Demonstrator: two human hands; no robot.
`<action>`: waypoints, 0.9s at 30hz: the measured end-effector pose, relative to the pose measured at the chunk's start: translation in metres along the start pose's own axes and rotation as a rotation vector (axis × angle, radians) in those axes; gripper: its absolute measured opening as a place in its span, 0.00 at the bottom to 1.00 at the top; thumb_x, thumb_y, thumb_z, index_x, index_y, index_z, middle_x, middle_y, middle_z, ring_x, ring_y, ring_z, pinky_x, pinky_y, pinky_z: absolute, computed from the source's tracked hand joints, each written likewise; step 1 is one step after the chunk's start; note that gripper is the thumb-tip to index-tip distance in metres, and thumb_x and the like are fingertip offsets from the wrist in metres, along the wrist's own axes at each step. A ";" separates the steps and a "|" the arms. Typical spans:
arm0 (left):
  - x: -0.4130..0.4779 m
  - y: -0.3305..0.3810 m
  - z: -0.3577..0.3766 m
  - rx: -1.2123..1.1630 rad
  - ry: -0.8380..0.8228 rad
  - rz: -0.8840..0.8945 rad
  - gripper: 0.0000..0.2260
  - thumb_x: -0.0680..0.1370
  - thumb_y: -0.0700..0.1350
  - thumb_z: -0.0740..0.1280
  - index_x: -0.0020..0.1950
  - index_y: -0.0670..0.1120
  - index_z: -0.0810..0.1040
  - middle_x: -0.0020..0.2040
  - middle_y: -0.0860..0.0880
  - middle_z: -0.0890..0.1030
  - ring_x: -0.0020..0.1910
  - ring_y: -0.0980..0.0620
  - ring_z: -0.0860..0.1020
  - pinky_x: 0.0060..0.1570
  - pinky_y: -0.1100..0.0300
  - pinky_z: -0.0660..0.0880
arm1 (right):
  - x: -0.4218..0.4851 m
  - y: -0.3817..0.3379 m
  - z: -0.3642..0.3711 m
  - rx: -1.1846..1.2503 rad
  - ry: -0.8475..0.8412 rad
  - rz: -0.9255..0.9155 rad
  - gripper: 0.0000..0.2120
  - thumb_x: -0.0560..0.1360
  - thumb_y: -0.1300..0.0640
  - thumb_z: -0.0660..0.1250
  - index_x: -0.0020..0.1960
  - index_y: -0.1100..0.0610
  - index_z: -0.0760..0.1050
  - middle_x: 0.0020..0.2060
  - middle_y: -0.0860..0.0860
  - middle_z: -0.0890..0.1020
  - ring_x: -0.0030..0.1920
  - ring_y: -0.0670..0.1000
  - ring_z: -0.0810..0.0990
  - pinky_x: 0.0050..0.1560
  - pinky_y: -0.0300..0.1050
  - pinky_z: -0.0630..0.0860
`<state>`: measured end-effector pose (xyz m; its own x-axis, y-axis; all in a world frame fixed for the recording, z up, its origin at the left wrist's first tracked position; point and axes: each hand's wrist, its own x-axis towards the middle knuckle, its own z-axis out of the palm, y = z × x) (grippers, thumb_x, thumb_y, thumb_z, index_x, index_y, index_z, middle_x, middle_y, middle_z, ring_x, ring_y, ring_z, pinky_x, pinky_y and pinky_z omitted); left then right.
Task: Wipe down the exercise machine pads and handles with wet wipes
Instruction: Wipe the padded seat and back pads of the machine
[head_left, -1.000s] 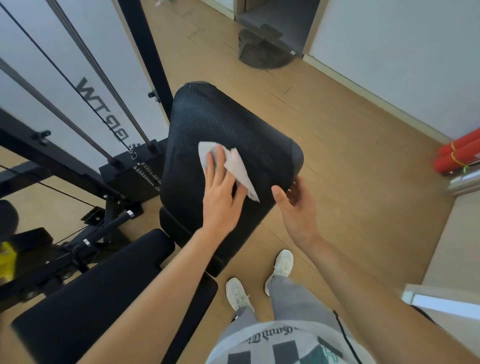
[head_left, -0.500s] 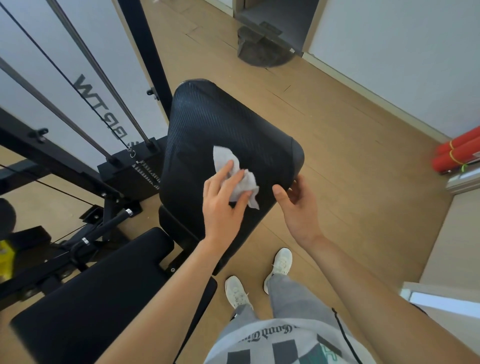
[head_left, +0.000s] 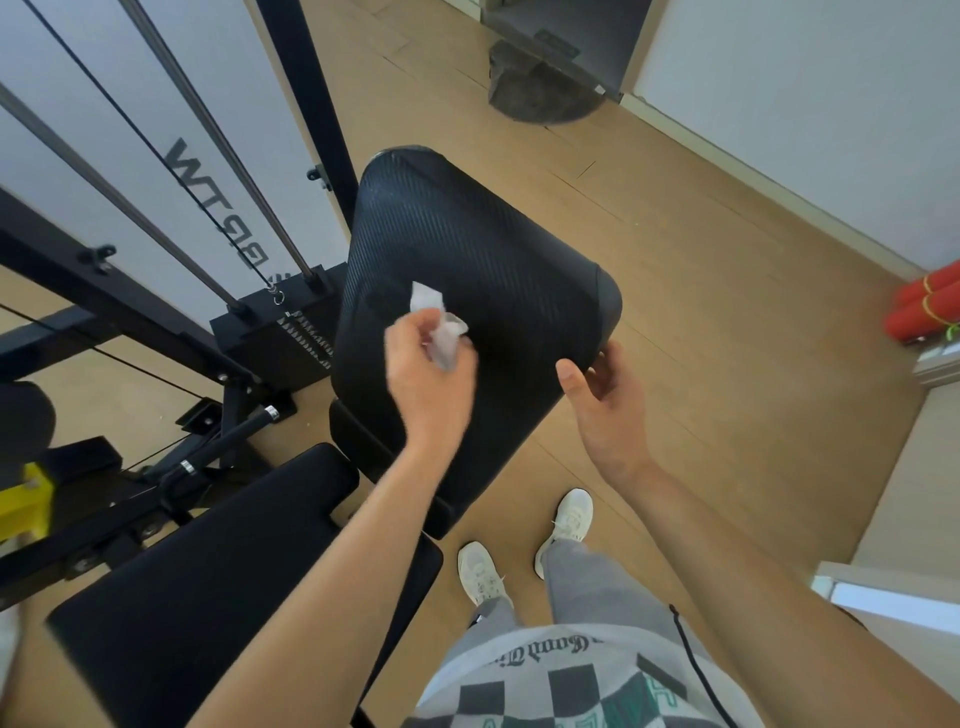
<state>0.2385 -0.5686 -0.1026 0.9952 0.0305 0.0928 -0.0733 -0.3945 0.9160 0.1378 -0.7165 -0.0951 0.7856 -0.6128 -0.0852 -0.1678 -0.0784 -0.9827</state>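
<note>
Nearest, at seven o'clock, lies a flat seat pad. At centre, the left hand curls around a crumpled wet wipe over the tilted back pad. At three o'clock, the right hand grips the pad's near corner. The wipe would likely clean better spread flat, stroked in overlapping passes toward twelve o'clock.
</note>
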 end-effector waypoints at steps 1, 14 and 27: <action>-0.014 0.002 0.008 0.009 -0.048 0.061 0.18 0.76 0.41 0.74 0.65 0.47 0.76 0.62 0.50 0.75 0.63 0.52 0.76 0.64 0.55 0.76 | 0.000 0.000 -0.001 0.008 -0.003 -0.001 0.19 0.79 0.55 0.70 0.68 0.58 0.73 0.60 0.50 0.82 0.59 0.47 0.81 0.58 0.39 0.79; -0.021 -0.023 0.013 0.162 -0.328 0.326 0.29 0.82 0.46 0.60 0.83 0.44 0.57 0.84 0.46 0.52 0.84 0.48 0.48 0.79 0.64 0.47 | -0.001 -0.001 0.000 0.020 0.001 0.012 0.16 0.80 0.58 0.70 0.65 0.59 0.74 0.56 0.47 0.83 0.57 0.45 0.82 0.55 0.39 0.78; -0.050 -0.033 0.016 0.149 -0.396 0.220 0.34 0.80 0.43 0.57 0.84 0.47 0.46 0.84 0.50 0.45 0.84 0.49 0.43 0.82 0.51 0.49 | -0.003 0.001 0.005 0.024 0.051 0.034 0.16 0.80 0.60 0.69 0.66 0.61 0.72 0.55 0.46 0.83 0.55 0.42 0.82 0.55 0.39 0.78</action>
<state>0.1920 -0.5718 -0.1439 0.9072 -0.4096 0.0953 -0.3034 -0.4805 0.8229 0.1382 -0.7101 -0.0966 0.7484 -0.6539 -0.1113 -0.1796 -0.0383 -0.9830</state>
